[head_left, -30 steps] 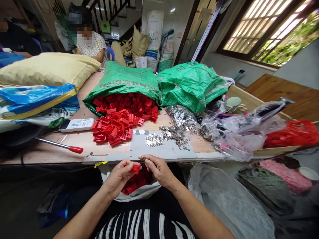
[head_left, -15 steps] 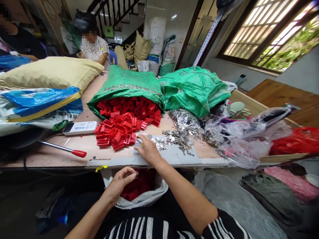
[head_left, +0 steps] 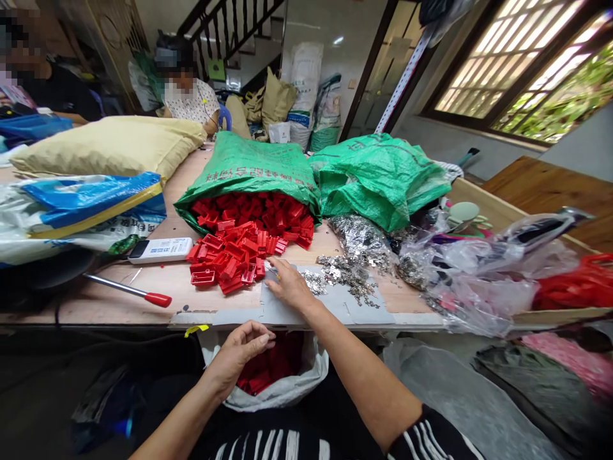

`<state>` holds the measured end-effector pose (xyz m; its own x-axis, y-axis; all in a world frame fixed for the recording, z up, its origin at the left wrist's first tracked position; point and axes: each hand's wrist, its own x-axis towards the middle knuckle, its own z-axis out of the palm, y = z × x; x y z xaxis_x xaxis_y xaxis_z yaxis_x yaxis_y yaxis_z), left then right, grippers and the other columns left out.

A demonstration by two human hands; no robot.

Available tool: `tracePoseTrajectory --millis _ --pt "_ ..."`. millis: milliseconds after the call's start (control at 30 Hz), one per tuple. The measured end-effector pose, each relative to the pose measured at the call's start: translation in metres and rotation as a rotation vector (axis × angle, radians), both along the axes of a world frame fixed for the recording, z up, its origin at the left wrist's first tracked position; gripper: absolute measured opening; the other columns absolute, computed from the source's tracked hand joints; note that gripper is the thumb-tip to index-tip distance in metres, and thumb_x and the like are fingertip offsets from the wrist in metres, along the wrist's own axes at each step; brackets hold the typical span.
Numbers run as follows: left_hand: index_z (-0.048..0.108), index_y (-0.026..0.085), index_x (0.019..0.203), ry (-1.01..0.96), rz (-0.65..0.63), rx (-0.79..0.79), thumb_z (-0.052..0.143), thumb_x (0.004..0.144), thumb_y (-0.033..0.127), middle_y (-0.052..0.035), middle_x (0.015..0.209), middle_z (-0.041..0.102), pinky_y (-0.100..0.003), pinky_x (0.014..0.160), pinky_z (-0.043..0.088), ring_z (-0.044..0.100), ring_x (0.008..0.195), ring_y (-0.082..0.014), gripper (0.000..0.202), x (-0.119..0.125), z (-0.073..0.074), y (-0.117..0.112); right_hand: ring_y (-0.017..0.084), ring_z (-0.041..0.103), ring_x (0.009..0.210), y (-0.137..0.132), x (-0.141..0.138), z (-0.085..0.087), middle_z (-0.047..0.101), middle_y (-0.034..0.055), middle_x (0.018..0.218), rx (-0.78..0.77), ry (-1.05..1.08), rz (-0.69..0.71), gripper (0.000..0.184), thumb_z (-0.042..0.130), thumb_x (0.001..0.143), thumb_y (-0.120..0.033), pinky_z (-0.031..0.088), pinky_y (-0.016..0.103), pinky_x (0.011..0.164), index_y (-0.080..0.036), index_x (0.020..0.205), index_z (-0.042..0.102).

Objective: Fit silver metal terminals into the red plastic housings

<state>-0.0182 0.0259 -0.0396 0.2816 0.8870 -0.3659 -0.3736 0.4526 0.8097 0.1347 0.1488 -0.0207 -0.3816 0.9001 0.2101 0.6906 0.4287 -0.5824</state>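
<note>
Since one second ago, the right hand [head_left: 291, 287] has moved away from the left hand [head_left: 239, 351] and is now over the table [head_left: 110, 297], at the near side of the heap of red plastic pieces [head_left: 232, 255]. One second ago both hands were close together and the left one was holding a red piece; now I cannot see such a piece in it.

Fingertips of the right hand are close to each other, beside a thin thing which is too small to name, so I cannot tell if they pinch it. This hand is above the grey sheet [head_left: 335, 310], just left of the small metal pieces [head_left: 313, 282]. The left hand is lower, in front of the table edge, with fingers bent and the thumb near them; I cannot tell whether they press together or hold something. It is above the white bag [head_left: 299, 388], and more red pieces lie inside this bag.

Behind the heap, the green sack [head_left: 256, 160] lies with its mouth open, full of red pieces which spill onto the table. To the left are the white box [head_left: 160, 250] and the lever [head_left: 119, 285] with a red handle.
</note>
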Motion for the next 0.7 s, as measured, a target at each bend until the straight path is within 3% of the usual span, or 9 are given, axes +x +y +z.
tracePoseTrajectory --millis 233,433,567,700 --pt "0.066 0.016 0.079 -0.016 -0.035 -0.008 0.077 0.068 0.031 -0.0073 0.089 0.071 -0.034 0.090 0.045 0.064 0.089 -0.0192 0.021 0.004 0.002 -0.002 0.023 0.044 0.124 0.012 -0.016 0.005 0.044 0.0106 0.138 -0.079 -0.056 0.031 0.065 0.062 0.076 -0.017 0.036 0.037 0.102 -0.019 0.136 0.038" --pt "0.066 0.016 0.078 0.013 -0.015 -0.025 0.076 0.069 0.031 -0.0075 0.090 0.071 -0.033 0.089 0.045 0.065 0.089 -0.0197 0.021 -0.003 0.003 -0.004 0.023 0.049 0.116 0.015 -0.019 0.007 0.046 0.0100 0.130 -0.089 -0.070 0.027 0.064 0.063 0.075 -0.020 0.040 0.035 0.096 -0.020 0.134 0.040" --pt "0.065 0.016 0.080 -0.026 0.007 -0.056 0.075 0.071 0.031 -0.0082 0.093 0.071 -0.033 0.089 0.045 0.067 0.090 -0.0208 0.020 -0.006 0.004 -0.003 0.022 0.050 0.110 0.001 -0.005 0.010 0.047 0.0087 0.124 -0.057 -0.009 0.006 0.058 0.067 0.074 -0.023 0.040 0.035 0.093 -0.019 0.127 0.046" --pt "0.062 0.017 0.102 -0.247 0.038 -0.167 0.063 0.082 0.037 -0.0113 0.099 0.071 -0.039 0.089 0.048 0.068 0.091 -0.0229 0.028 -0.003 0.009 0.000 0.019 0.053 0.099 -0.032 0.009 0.013 0.053 0.0056 0.113 -0.150 0.245 0.032 0.049 0.070 0.074 -0.026 0.045 0.030 0.082 -0.021 0.119 0.053"
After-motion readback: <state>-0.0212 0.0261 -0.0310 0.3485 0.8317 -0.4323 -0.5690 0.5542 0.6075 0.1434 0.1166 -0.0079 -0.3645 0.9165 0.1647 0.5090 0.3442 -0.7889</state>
